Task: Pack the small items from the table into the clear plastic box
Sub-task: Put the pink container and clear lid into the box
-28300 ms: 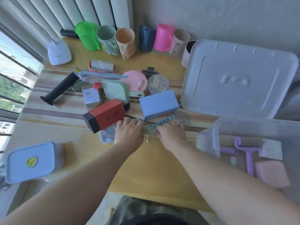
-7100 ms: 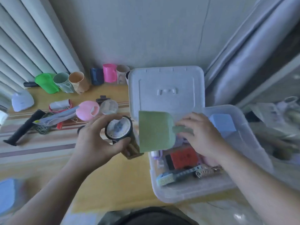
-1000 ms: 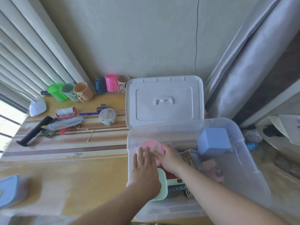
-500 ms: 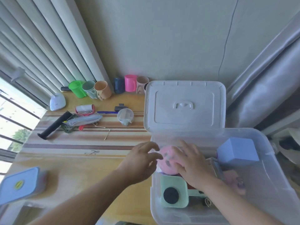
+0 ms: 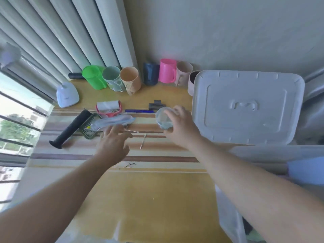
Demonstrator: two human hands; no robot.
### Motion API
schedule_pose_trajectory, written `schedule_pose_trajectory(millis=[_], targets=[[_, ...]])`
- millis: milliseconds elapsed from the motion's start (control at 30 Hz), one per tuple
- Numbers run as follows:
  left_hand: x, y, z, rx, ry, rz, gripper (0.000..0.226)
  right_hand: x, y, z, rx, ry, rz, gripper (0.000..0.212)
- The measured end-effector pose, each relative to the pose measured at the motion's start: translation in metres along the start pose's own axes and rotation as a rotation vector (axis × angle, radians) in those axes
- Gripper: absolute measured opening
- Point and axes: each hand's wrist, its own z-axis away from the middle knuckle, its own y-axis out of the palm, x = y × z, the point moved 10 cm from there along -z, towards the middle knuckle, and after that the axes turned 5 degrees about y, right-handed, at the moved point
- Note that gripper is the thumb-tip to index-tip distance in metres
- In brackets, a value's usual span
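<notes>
From the head camera, your right hand (image 5: 181, 128) sits just above the middle of the frame, its fingers curled round a small round clear container (image 5: 164, 119) that it grips from the right side. Your left hand (image 5: 113, 142) is a little left of centre, fingers spread loosely over the striped cloth (image 5: 91, 153), pinching a thin cotton swab (image 5: 131, 131) that sticks out to the right of the fingertips. A second swab (image 5: 142, 141) lies on the cloth between your two hands, touching neither.

The clear plastic box (image 5: 233, 220) runs off the lower right corner of the frame, under your right forearm; a pale blue block (image 5: 306, 171) shows inside it at the right edge. Its white lid (image 5: 245, 106) lies flat at the upper right, just beside the container you hold.

Left of centre, above your left hand, a clear bag (image 5: 114, 121) rests over a green mesh piece (image 5: 89, 128), with a black cylinder (image 5: 70, 129) slanting down to the left beside them. A pink-framed lint roller (image 5: 108, 106) lies just above the bag. A blue pen (image 5: 139, 111) and a dark clip (image 5: 155, 105) lie above the container.

Along the top of the yellow table (image 5: 140, 199) stands a row of cups: green (image 5: 93, 77), grey-green (image 5: 112, 78), tan (image 5: 130, 79), dark blue (image 5: 150, 73), pink (image 5: 167, 71) and beige (image 5: 183, 71). A white lamp base (image 5: 67, 95) sits at the left by the window. A small bent wire (image 5: 129, 164) lies on the cloth near the centre.
</notes>
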Motion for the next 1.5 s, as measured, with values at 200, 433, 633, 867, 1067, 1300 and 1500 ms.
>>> schedule_pose_trajectory(millis=[200,433,633,867,1067,1300,1500], targets=[[0.076,-0.005,-0.036,-0.058,-0.080,-0.200,0.081,-0.021,0.068,-0.069,0.147,0.195,0.115,0.108],[0.121,0.007,-0.056,0.009,-0.137,-0.141,0.041,-0.022,0.094,-0.070,0.171,0.237,0.164,0.101],[0.076,-0.034,-0.036,-0.236,-0.002,-0.033,0.021,-0.010,0.119,-0.008,0.268,0.206,-0.047,0.100],[-0.012,-0.093,0.003,-0.454,0.157,0.268,0.018,0.023,-0.011,0.045,0.047,0.055,-0.174,0.107],[-0.152,-0.144,0.047,-0.596,0.444,0.462,0.016,-0.024,-0.140,0.156,-0.049,0.063,-0.041,0.118],[-0.332,-0.117,0.082,-0.427,0.612,0.545,0.019,-0.167,-0.211,0.287,-0.147,0.202,0.017,0.094],[-0.423,-0.079,0.109,-0.312,0.661,0.424,0.021,-0.255,-0.139,0.347,0.099,0.276,0.126,0.084]])
